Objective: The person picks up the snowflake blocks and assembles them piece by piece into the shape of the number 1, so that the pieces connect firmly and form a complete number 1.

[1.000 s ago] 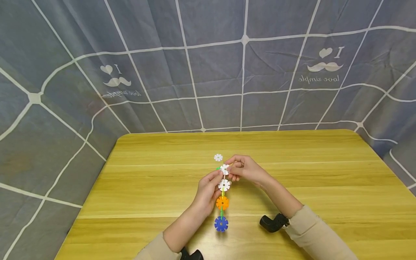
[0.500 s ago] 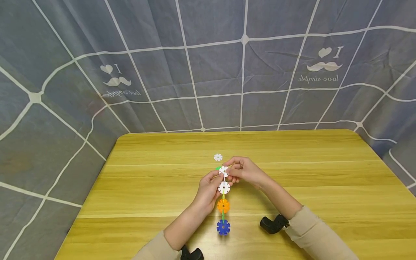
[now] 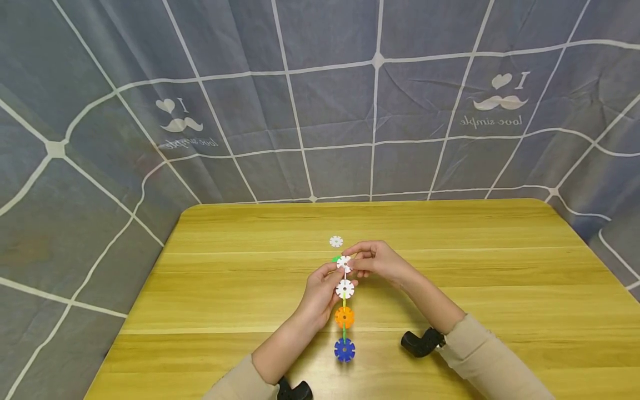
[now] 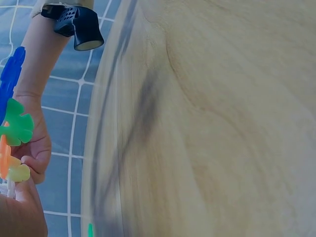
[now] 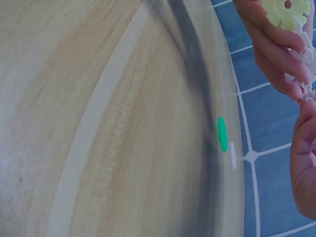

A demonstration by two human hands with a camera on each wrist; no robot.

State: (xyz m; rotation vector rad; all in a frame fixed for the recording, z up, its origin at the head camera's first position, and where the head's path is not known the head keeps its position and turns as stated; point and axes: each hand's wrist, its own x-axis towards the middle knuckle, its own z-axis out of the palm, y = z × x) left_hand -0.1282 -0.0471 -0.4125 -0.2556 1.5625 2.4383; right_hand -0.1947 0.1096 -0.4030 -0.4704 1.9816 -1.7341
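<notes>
A chain of slotted plastic snowflake discs hangs between my hands in the head view. From its near end come a blue disc, a green one edge-on, an orange disc, a yellow one edge-on, then a white disc. At the far end is another white disc. My left hand grips the white part of the chain, thumb near the far disc. The thumb and fingers of my right hand pinch that far disc's right edge. In the right wrist view the yellow disc overlaps the left fingers.
A loose white disc lies on the wooden table beyond the hands. Just nearer is a green disc, partly covered. Black wrist mounts sit at both sleeves. A grey curtain with white lines surrounds the table.
The chain has shifted slightly toward the person, its blue end swinging a little to the right. Both hands keep their hold and have barely moved.
</notes>
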